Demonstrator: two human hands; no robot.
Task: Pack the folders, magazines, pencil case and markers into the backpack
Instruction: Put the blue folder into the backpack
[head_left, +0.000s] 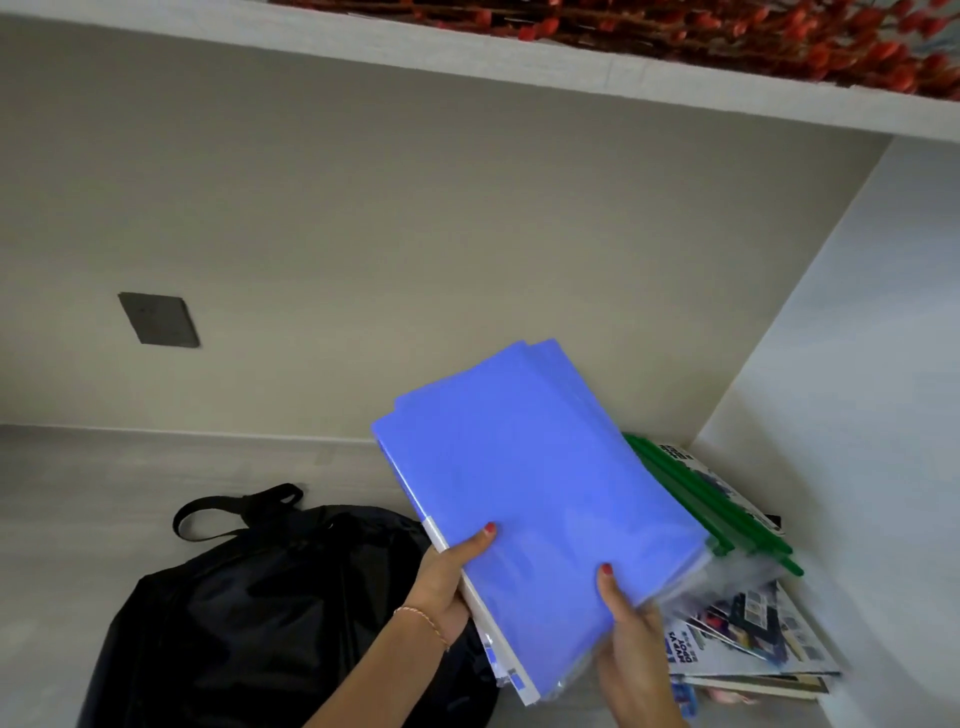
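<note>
Head view, looking down at both hands holding a stack of blue folders (535, 483) up off the surface (78, 493). The left hand (447, 582) has its grip clamped on the spine edge near the bottom left, thumb on the top cover and the other fingers tucked underneath; there's a thin gold bracelet (423, 621) on that wrist. The right hand (631, 639) has its grip pinching the lower edge of the same stack, thumb pressed on the cover, rest of the fingers hidden below it. Red polish on both thumbnails. The stack looks like a few folders together, tilted with the far end raised, and it has a white strip along the spine. Just left of and below the hands sits the black backpack (260, 613), slumped on the surface with its carry strap sticking up at the top; can't tell from here whether the zip is open. To the right, partly under the folders, is a pile of magazines (748, 634) lying flat in the corner, with green folders (717, 514) resting on top of them. Something blue peeks out under the magazines near the bottom, too blurry to call. Further back there's a dark wall plate (158, 319) on the beige wall, and above that a white shelf (467, 52) with red dried branches (727, 36) on it.
</note>
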